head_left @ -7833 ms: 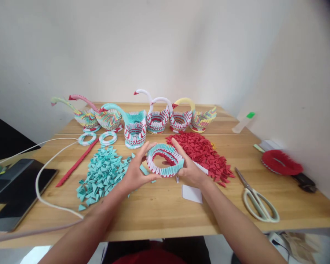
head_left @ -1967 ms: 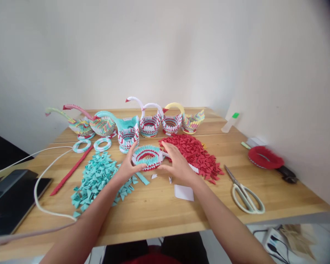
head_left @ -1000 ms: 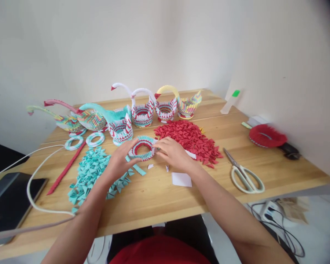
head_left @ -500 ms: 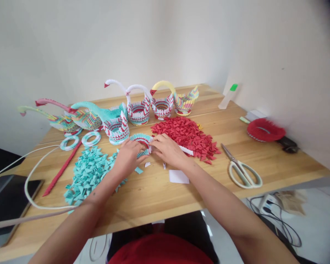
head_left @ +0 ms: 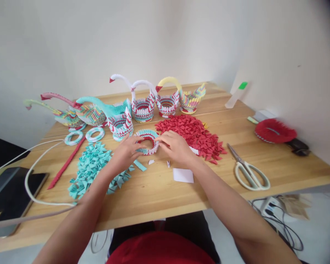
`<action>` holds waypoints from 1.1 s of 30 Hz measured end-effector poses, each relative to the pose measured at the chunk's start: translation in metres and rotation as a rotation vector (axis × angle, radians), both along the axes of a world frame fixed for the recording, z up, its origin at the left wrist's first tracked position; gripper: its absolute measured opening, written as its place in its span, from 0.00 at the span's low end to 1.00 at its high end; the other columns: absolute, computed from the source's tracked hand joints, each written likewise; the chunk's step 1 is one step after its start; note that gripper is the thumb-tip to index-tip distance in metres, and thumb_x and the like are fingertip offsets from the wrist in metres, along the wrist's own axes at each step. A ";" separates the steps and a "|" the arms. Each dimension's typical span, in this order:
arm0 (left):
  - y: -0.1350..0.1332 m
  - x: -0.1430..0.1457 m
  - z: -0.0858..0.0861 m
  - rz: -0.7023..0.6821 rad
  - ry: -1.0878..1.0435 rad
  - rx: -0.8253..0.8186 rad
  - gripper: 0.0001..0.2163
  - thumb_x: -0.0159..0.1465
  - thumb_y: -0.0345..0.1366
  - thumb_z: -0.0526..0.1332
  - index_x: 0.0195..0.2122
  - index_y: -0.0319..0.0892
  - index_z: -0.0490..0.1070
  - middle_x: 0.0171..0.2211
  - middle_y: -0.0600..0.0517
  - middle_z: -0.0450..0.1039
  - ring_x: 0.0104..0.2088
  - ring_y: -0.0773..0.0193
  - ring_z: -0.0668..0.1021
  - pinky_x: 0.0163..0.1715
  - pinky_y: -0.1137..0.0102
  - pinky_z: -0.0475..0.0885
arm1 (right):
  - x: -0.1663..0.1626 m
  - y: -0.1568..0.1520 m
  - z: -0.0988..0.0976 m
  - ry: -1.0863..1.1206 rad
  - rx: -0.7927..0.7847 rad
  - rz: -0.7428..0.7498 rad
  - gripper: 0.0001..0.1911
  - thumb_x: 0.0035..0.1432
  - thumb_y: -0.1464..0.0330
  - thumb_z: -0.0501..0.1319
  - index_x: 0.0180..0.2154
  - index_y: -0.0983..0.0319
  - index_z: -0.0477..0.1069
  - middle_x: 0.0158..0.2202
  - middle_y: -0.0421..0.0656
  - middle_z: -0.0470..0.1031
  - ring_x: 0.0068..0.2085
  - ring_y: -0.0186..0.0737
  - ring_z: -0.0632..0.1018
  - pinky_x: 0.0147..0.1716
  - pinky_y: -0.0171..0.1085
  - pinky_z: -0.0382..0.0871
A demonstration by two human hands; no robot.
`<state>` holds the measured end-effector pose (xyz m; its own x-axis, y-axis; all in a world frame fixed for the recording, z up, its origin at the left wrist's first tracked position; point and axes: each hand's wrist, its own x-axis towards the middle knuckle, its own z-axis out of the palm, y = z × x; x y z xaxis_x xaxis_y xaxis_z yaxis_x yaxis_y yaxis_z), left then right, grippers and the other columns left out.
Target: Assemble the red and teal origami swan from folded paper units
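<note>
Hands both on one paper ring (head_left: 148,134): left hand (head_left: 125,153) half curled, thumb and fingers clasping the ring's left side, palm down; right hand (head_left: 176,149) also half closed, fingertips pinching the right rim, knuckles up. Ring sits low on the table (head_left: 159,194), centre, between the two hands; cannot tell if its base fully rests on the wood. Ring is built of small folded paper triangles, teal and white outside, red inside, open in the middle, short wall, roughly round.

Teal triangle pile (head_left: 92,167) just left of left hand, touching its wrist area. Red triangle pile (head_left: 195,134) just behind right hand. White paper slip (head_left: 183,175) near right wrist, few loose scraps beside it. Row of paper swans (head_left: 143,106) at the back edge, two small teal rings (head_left: 84,135) and a red strip (head_left: 67,163) at left. Scissors (head_left: 250,172) right, well apart from hands; red ring (head_left: 275,130) far right by the wall. White cable (head_left: 35,172) and dark tablet (head_left: 8,194) far left. Wooden tabletop, plain white walls, corner behind
</note>
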<state>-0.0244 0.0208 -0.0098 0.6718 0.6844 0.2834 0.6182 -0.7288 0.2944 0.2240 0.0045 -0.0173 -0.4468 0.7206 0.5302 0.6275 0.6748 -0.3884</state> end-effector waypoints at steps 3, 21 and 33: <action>-0.001 0.001 -0.006 -0.009 -0.053 0.010 0.12 0.63 0.33 0.62 0.49 0.46 0.74 0.57 0.43 0.70 0.59 0.49 0.71 0.62 0.41 0.55 | 0.003 0.002 -0.001 0.034 0.017 -0.052 0.10 0.65 0.75 0.55 0.44 0.61 0.74 0.40 0.46 0.77 0.43 0.44 0.74 0.43 0.41 0.66; -0.002 0.005 -0.020 0.055 -0.118 0.040 0.09 0.61 0.35 0.66 0.42 0.42 0.76 0.51 0.42 0.72 0.55 0.50 0.72 0.62 0.45 0.56 | -0.014 -0.007 -0.002 -0.005 0.031 0.040 0.09 0.62 0.73 0.59 0.44 0.60 0.70 0.42 0.45 0.77 0.47 0.46 0.73 0.50 0.45 0.62; -0.002 0.002 -0.016 0.028 -0.180 0.000 0.11 0.60 0.33 0.65 0.45 0.44 0.75 0.51 0.44 0.73 0.53 0.51 0.74 0.59 0.49 0.62 | -0.039 -0.008 -0.010 -0.105 0.072 0.051 0.12 0.59 0.72 0.63 0.45 0.60 0.68 0.43 0.46 0.78 0.47 0.47 0.75 0.56 0.50 0.58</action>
<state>-0.0228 0.0185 -0.0254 0.5907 0.7021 0.3976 0.5756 -0.7120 0.4022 0.1850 -0.0036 -0.0273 -0.5376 0.6573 0.5282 0.6268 0.7305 -0.2711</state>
